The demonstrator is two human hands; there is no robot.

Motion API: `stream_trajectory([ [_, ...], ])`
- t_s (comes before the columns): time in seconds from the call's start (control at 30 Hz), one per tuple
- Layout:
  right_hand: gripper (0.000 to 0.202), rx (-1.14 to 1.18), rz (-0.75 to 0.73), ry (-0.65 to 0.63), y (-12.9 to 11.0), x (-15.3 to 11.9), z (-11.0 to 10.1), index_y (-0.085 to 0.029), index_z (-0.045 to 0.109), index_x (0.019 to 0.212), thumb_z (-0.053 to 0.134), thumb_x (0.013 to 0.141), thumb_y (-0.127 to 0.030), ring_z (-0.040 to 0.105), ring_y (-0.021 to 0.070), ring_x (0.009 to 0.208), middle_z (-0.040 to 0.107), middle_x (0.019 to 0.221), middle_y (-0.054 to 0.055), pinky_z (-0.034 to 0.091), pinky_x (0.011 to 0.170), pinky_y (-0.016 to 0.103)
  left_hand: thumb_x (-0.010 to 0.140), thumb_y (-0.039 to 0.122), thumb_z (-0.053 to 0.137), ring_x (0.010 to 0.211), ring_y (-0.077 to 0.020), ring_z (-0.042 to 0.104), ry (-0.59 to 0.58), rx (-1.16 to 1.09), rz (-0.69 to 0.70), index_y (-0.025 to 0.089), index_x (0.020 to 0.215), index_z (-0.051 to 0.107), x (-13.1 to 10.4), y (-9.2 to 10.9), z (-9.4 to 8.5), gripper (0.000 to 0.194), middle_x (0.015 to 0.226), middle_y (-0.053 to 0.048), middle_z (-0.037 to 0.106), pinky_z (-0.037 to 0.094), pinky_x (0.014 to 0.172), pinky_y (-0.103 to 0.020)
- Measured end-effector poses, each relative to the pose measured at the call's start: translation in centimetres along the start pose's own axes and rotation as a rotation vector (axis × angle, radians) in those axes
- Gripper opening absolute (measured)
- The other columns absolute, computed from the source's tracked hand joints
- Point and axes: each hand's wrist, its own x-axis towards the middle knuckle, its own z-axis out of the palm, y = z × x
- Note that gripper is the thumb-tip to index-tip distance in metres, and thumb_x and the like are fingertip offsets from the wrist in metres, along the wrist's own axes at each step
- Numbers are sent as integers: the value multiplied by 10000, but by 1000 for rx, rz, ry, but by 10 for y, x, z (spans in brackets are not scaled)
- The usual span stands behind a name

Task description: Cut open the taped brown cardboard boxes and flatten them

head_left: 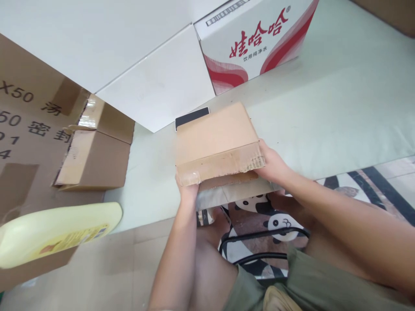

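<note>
A small brown cardboard box (214, 134) lies at the near edge of the pale-covered table, one strip-like side with tape and a frayed end turned towards me. My left hand (188, 188) grips its left near corner, with most fingers hidden beneath or behind it. At the right near corner my right hand (270, 162) holds the box, its fingers partly hidden too. Just past the box's far left edge, a dark flat object with a white rim (193, 118), like a phone, shows in part.
A white carton with red lettering (256, 47) stands at the back, beside a large white box (162, 77). Stacked brown cartons (97, 160) occupy the left. A pale yellow bottle (61, 231) lies in front of them. The table (324, 108) extends right; a panda-patterned mat (282, 224) is below.
</note>
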Motion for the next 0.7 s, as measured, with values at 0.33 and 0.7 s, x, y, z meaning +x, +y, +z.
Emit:
stream_trajectory([
  [0.33, 494, 25, -25, 17, 5, -1, -1, -213, 495, 1202, 589, 757, -406, 696, 362, 822, 734, 938, 139, 512, 633, 428, 561, 128, 889, 1250, -345, 601, -112, -223, 2, 218, 829, 729, -7, 16, 2, 325, 1037, -84, 767, 319, 1208, -505],
  [0.7, 553, 48, 10, 35, 6, 0, 0, -192, 484, 1264, 596, 779, -433, 709, 372, 864, 741, 1009, 167, 522, 656, 434, 422, 154, 867, 1028, -338, 681, -292, -400, -166, 224, 795, 729, -13, -1, -26, 403, 853, -64, 746, 488, 1039, -502],
])
